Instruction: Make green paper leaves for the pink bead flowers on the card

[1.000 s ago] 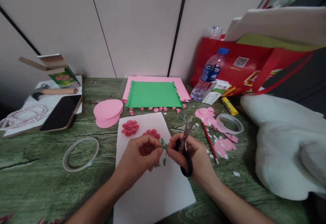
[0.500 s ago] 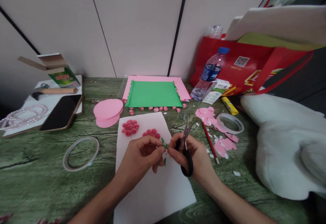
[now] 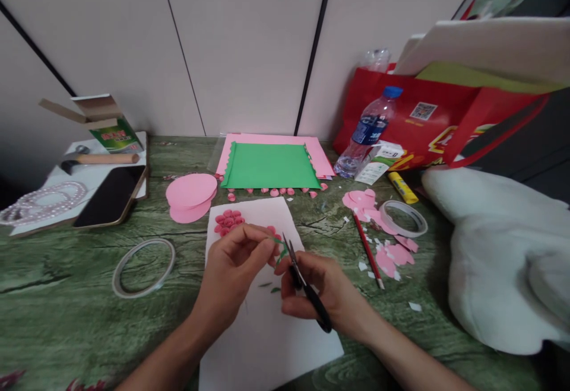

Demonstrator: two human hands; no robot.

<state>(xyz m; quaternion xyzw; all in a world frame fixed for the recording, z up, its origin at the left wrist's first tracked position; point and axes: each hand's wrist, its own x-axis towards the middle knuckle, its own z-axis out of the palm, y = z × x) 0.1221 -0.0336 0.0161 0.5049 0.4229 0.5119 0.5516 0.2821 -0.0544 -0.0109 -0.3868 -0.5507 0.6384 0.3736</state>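
Note:
Above a white sheet of paper (image 3: 267, 343), my left hand (image 3: 238, 269) pinches a small strip of green paper (image 3: 282, 251). My right hand (image 3: 323, 284) is closed on black-handled scissors (image 3: 307, 289), their blades pointing up and left beside the green strip. Small green paper leaves (image 3: 275, 290) lie on the sheet below my fingers. A cluster of rolled pink paper flowers (image 3: 228, 221) sits at the sheet's top left. A second pink cluster (image 3: 269, 232) is mostly hidden behind my left hand.
Behind the sheet lie a green paper sheet (image 3: 271, 165) and small pink rolls. Pink paper circles (image 3: 191, 192), a tape roll (image 3: 143, 267) and a phone (image 3: 111, 195) are left. Pink scraps, a red pencil (image 3: 369, 251), glue stick (image 3: 403, 187) and bottle (image 3: 367, 133) are right.
The scissors have swung so their blades lean left, close to the green strip. My right hand has turned and dropped slightly; my left hand has shifted a little left and up.

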